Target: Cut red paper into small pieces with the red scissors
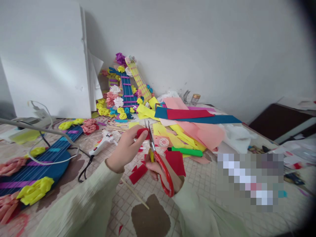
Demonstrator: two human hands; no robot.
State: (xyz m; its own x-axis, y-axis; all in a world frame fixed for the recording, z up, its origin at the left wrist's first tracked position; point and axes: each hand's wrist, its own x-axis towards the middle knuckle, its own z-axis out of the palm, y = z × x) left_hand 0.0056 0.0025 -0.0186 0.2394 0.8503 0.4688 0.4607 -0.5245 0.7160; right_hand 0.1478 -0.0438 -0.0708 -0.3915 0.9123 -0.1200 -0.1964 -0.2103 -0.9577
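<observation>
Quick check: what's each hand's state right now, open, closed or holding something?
Left hand: closed, pinching a small red piece of paper-like material.
Right hand: closed around metal-bladed scissors with red-and-yellow handles.

Site: a craft work area; whether in a home, school or studio, cannot tell. Evidence: tabletop [197, 184] with grid-patterned surface, set by a plain pale wall [197, 49]. Coloured paper strips [191, 114] heaped toward the far edge. White glue gun [102, 143] lies toward the left edge; red-handled scissors [159, 159] are held above the surface. Flower-trimmed guitar shapes [127, 89] stand near the far edge; a blue one [61, 156] lies by the left edge.
</observation>
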